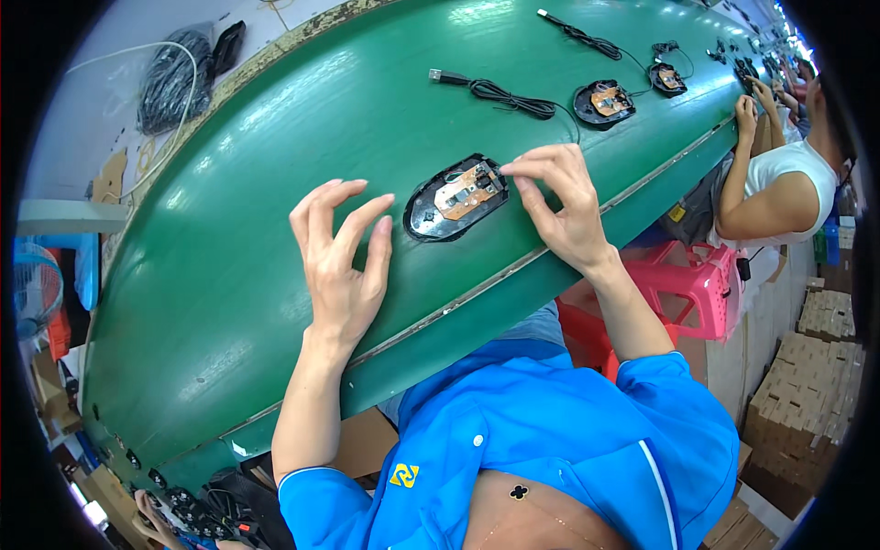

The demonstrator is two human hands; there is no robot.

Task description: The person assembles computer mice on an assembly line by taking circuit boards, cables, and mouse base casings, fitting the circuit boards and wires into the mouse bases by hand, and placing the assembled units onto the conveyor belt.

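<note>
A blue shirt (541, 426) fronts the green surface (247, 238), where an opened mouse (458, 197) lies. Left of it, the left hand (341, 261) spreads empty; the right hand (570, 206), half-curled, is at its right end, grip unclear.

Black cable (481, 89) passing unseen behind the right hand (568, 200)
Dark rim is cropping a fan (38, 286); far pieces (747, 69) are looking blurred
</note>
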